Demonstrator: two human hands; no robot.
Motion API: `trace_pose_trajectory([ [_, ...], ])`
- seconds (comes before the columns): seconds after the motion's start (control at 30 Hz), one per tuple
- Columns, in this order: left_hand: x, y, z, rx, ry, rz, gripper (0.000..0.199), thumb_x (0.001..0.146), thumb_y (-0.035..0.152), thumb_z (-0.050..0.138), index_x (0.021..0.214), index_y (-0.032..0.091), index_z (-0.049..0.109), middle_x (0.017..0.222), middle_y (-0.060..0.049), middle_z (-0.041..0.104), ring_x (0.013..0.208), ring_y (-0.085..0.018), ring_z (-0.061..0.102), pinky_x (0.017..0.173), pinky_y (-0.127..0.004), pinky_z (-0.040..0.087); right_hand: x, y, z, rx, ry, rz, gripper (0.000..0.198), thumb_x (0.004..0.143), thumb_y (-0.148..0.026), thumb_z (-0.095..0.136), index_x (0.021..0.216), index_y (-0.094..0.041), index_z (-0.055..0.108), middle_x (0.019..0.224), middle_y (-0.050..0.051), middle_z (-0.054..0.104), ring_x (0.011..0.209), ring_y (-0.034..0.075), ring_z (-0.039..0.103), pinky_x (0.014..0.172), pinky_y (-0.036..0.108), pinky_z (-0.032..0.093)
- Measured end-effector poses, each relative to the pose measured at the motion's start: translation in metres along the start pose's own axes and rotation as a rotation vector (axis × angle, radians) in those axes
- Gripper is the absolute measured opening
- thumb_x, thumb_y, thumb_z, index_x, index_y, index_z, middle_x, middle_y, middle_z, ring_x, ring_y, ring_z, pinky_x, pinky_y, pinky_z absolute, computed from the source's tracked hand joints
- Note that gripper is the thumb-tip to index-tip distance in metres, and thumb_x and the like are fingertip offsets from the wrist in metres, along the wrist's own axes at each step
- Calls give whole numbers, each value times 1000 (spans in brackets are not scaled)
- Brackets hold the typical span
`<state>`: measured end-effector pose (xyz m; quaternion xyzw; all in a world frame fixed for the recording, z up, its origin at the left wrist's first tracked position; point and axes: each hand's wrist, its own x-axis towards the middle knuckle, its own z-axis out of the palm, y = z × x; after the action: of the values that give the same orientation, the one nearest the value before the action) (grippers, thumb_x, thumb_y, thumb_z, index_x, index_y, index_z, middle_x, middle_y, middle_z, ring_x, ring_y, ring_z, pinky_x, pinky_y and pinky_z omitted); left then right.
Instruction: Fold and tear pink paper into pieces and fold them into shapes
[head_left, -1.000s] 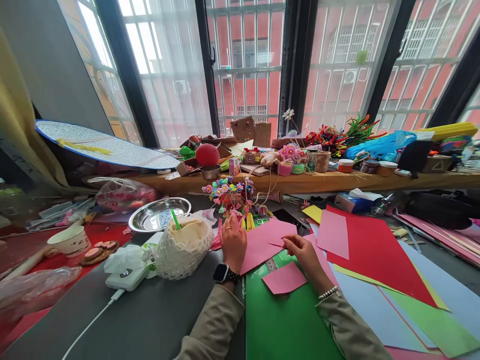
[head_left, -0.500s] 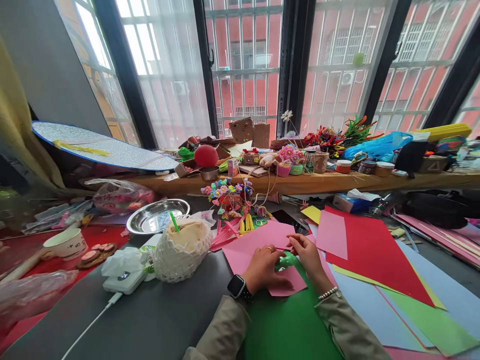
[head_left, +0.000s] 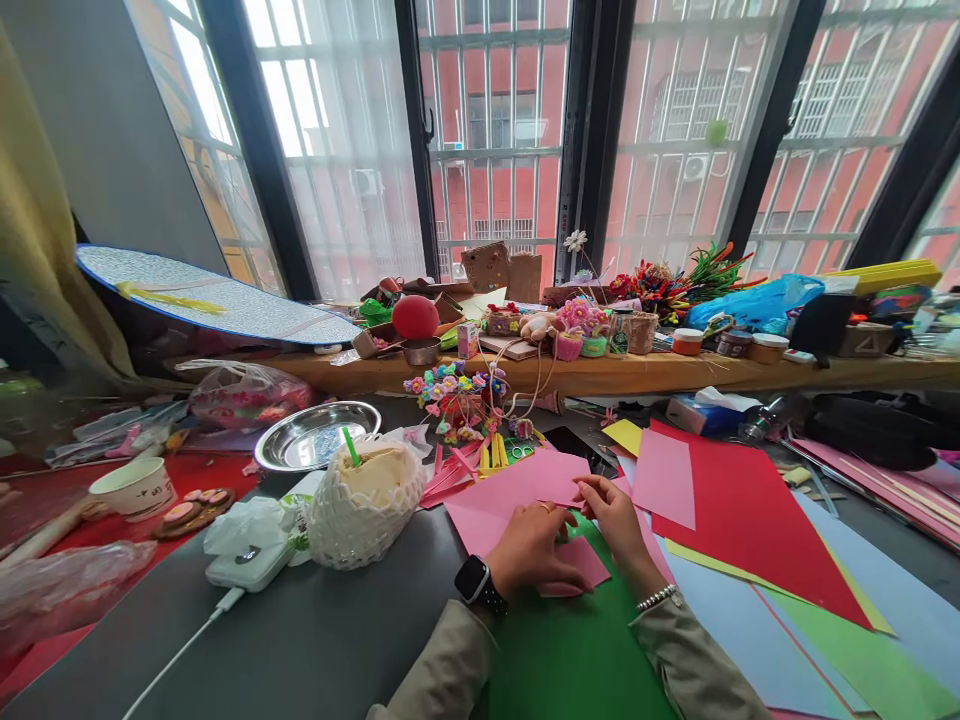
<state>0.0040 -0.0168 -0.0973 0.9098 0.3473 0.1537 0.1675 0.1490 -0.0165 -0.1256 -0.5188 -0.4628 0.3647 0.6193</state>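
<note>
A small piece of pink paper (head_left: 591, 562) lies on a green sheet (head_left: 577, 655) in front of me. My left hand (head_left: 534, 548), with a watch at its wrist, is closed on that paper, its fingers curled over the near part. To its right, my right hand (head_left: 616, 518) has thumb and fingertips pinched together near the edge of a larger pink sheet (head_left: 480, 508). What they hold, if anything, is too small to tell. Part of the small paper is hidden under my left fingers.
Red card (head_left: 739, 520) and coloured sheets are stacked at right. A drink in a white foam net (head_left: 367, 520), a white device with a cable (head_left: 251, 568) and a metal plate (head_left: 319, 435) stand at left. Scissors (head_left: 519, 455) and a flower craft (head_left: 457, 395) lie beyond.
My left fingers have moved down over the small pink paper and cover more of it. My right hand stays pinched in nearly the same place. The view has shifted slightly.
</note>
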Motion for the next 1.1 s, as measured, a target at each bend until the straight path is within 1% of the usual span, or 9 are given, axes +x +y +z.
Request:
trace_pose_trajectory([
  [0.13,-1,3,5,-130,-25,-61,63,37,46,70,90,17,56,77,-6,58,72,-24,51,63,-30,33,0,0,0,-8,8,-8,25,67,-35,55,79,-14,60,61,2,57,49,11,47,47,23,38],
  [0.2,0,1,7,-378,73,-129,55,28,38,75,76,17,59,67,-2,57,66,-22,50,62,-29,33,0,2,-1,-17,16,-9,26,66,-37,55,78,-14,60,60,2,57,49,11,48,47,23,39],
  [0.27,3,-3,8,-600,211,-204,41,27,33,75,60,16,57,60,0,55,64,-20,49,62,-28,34,2,3,-3,-29,34,-13,28,67,-39,54,80,-14,58,62,2,58,49,11,48,48,24,40],
  [0.37,8,-12,5,-755,386,-292,28,50,39,66,59,15,56,62,-2,56,66,-19,50,63,-28,34,3,3,-4,-52,52,-24,33,73,-44,44,86,-15,55,69,4,59,54,12,51,52,25,43],
  [0.5,12,-21,1,-1043,534,-366,39,71,47,45,78,11,57,73,-8,60,68,-19,54,60,-27,38,0,-6,1,-93,-103,-67,37,75,-47,39,88,-15,54,78,6,60,63,14,57,55,25,45],
  [0.63,11,-21,-2,-1357,557,-325,45,73,48,42,95,10,54,86,-11,61,77,-18,56,67,-28,42,-9,-15,9,-192,-323,-154,27,66,-41,55,77,-17,60,66,2,61,58,15,55,51,24,42],
  [0.73,11,-18,-5,-1539,566,-295,44,71,48,47,97,12,53,87,-9,61,79,-17,56,71,-28,42,-15,-17,13,-283,-378,-225,20,66,-37,56,63,-18,61,57,1,58,52,14,51,50,24,38],
  [0.87,12,-16,-6,-1707,585,-306,37,66,45,56,87,15,53,73,-2,58,67,-11,55,65,-24,42,-20,-16,16,-388,-366,-305,19,69,-33,53,56,-19,59,54,1,55,51,13,45,52,25,34],
  [1.1,9,-12,-11,-1826,537,-270,33,61,39,63,60,15,41,49,8,32,41,-3,32,45,-17,31,-22,-18,18,-412,-477,-334,22,70,-37,51,67,-19,63,63,2,61,57,15,50,55,24,35],
])
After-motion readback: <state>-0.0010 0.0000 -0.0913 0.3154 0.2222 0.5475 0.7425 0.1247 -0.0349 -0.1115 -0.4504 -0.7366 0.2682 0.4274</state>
